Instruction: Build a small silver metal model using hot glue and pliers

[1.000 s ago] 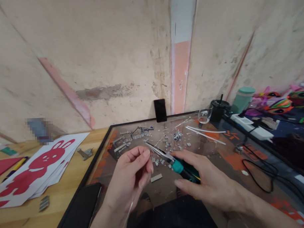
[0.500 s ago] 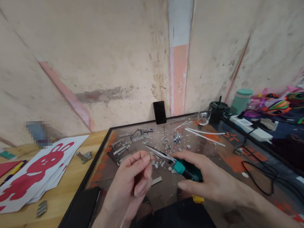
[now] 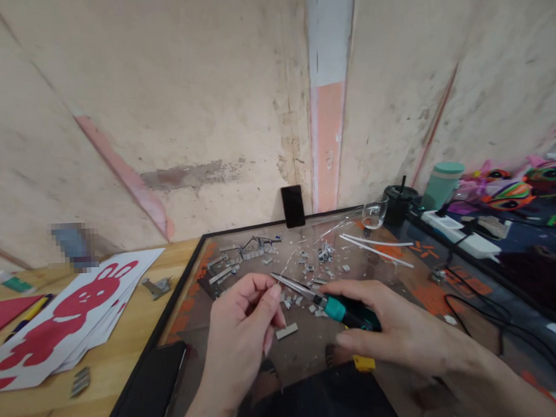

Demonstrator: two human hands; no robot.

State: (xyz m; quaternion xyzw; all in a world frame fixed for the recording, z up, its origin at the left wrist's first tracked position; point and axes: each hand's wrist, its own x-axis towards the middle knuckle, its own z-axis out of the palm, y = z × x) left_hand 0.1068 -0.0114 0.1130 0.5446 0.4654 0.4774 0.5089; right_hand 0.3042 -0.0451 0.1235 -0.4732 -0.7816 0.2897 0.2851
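My right hand (image 3: 382, 311) is wrapped around the teal and black handles of a pair of needle-nose pliers (image 3: 335, 308). The pliers' slim metal jaws point up and left, with the tip just past my left fingertips. My left hand (image 3: 248, 319) is closed in a pinch of thumb and index finger; whatever is between them is too small to make out. Behind and below the fingers, small grey pieces (image 3: 288, 301) lie scattered on the dark glass tabletop. A flat grey strip (image 3: 287, 331) rests just right of my left fingers.
Grey strip assemblies (image 3: 250, 252) and a pile of tiny metal bits (image 3: 326, 252) lie farther back. White strips (image 3: 379, 244), a glass (image 3: 373, 214) and black cables (image 3: 480, 314) are at right. A phone (image 3: 293, 206) leans on the wall; rabbit-print paper (image 3: 81, 309) lies left.
My left hand has turned slightly, its thumb now further over the index finger. My right hand and the pliers have shifted a little right and down.
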